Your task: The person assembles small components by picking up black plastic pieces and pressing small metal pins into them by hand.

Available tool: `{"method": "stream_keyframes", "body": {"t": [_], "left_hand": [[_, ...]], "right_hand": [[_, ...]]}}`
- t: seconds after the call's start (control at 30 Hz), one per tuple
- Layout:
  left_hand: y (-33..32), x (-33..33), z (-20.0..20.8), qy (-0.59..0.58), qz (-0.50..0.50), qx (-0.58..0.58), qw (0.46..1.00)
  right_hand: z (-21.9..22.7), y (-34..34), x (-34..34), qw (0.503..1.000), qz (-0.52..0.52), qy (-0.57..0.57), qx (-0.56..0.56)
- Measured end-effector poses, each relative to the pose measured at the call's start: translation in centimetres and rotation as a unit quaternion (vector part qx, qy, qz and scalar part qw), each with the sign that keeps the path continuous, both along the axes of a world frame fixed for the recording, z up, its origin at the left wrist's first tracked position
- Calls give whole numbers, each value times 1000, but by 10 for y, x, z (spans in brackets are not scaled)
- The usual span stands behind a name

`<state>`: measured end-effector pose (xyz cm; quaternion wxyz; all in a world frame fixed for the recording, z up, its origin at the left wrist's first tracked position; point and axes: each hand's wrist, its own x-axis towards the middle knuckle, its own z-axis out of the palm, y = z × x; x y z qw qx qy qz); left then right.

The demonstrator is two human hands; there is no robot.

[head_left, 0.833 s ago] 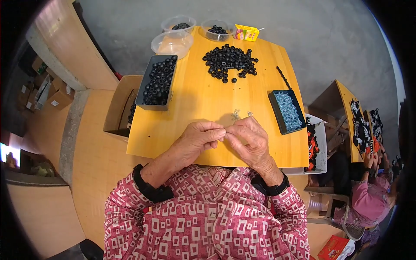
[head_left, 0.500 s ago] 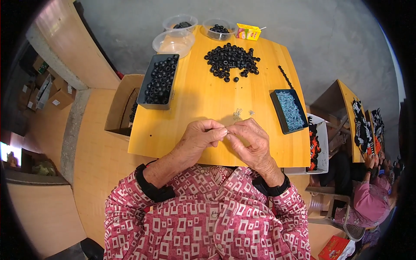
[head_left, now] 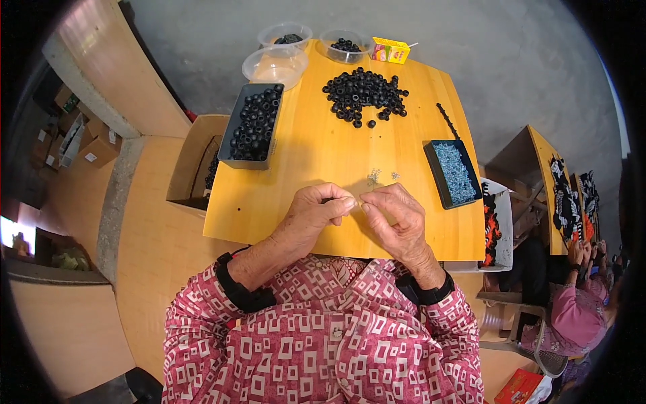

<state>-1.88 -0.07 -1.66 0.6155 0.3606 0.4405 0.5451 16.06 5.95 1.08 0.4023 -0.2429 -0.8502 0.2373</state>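
Note:
My left hand is closed in a pinch above the near edge of the table, and a bit of something dark shows between its fingers. Facing it, a small gap away, my right hand has thumb and forefinger nearly together. What either hand holds is too small or too hidden to name. Just beyond my fingertips lie a little heap of tiny silvery pieces and a smaller cluster of similar pieces. A large pile of round black beads, with holes through them, is spread farther back.
A grey bin of black beads stands at left, a dark tray of small bluish pieces at right near a black strand. Clear plastic bowls and a yellow drink carton line the back. A co-worker sits far right.
My fingertips, close together half a second ago, have drawn slightly apart. The whole view has shifted a little.

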Motion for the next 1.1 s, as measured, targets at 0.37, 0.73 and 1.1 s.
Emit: {"method": "stream_keyframes", "body": {"t": [0.37,0.73,1.1], "left_hand": [[3,-2,-6,-63,-39,-29,997],[2,2,0,-171,-81,-61,980],[1,2,7,-128,-101,-58,985]], "right_hand": [[-2,2,4,1000,-6,1,-5],[-1,1,3,1000,-7,12,0],[0,4,4,1000,11,8,10]]}}
